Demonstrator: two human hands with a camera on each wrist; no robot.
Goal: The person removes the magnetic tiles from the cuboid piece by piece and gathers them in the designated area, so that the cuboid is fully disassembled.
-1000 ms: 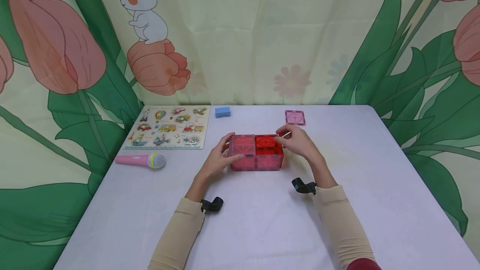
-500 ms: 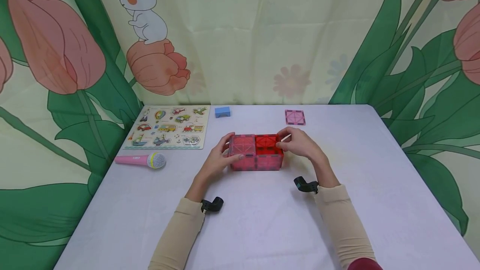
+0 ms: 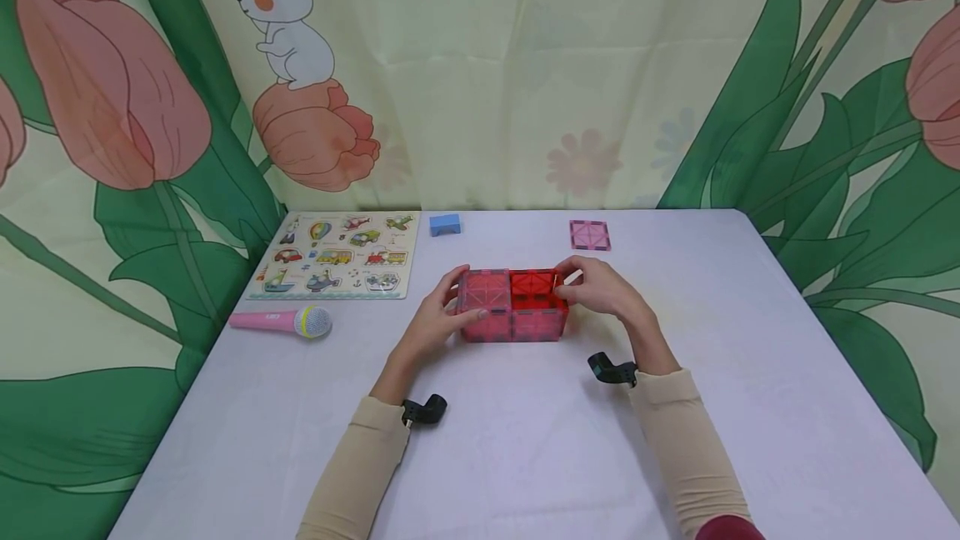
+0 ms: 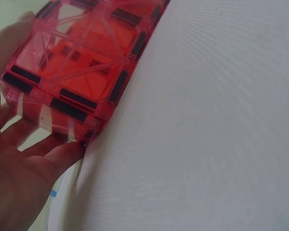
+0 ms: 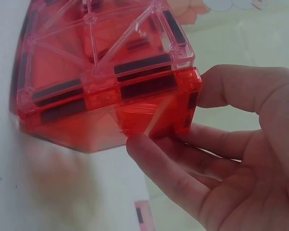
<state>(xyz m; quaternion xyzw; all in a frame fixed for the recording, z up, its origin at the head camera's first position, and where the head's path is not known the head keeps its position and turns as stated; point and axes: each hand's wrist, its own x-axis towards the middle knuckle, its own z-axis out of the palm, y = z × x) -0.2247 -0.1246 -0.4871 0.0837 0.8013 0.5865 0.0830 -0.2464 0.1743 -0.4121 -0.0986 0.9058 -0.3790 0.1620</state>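
A box of translucent red and pink magnetic tiles (image 3: 512,327) stands on the table, two squares wide. A pink tile (image 3: 487,288) covers its left half, while the right half is open on top. My left hand (image 3: 431,323) grips the left end, its thumb along the front and its fingers behind. In the left wrist view those fingers wrap the end wall. At the other end, my right hand (image 3: 600,288) pinches the upright red end tile (image 5: 101,120). The right wrist view shows the thumb and fingers at that tile's edge and face.
A loose pink tile (image 3: 590,235) lies flat near the back edge. A blue block (image 3: 446,224) is at the back, left of it. At left are a picture puzzle board (image 3: 341,255) and a pink toy microphone (image 3: 281,321). A printed curtain (image 3: 480,73) hangs behind the table.
My right hand has shifted slightly right and nearer, from over the box's back right corner to its right end. The left hand and box have stayed put.
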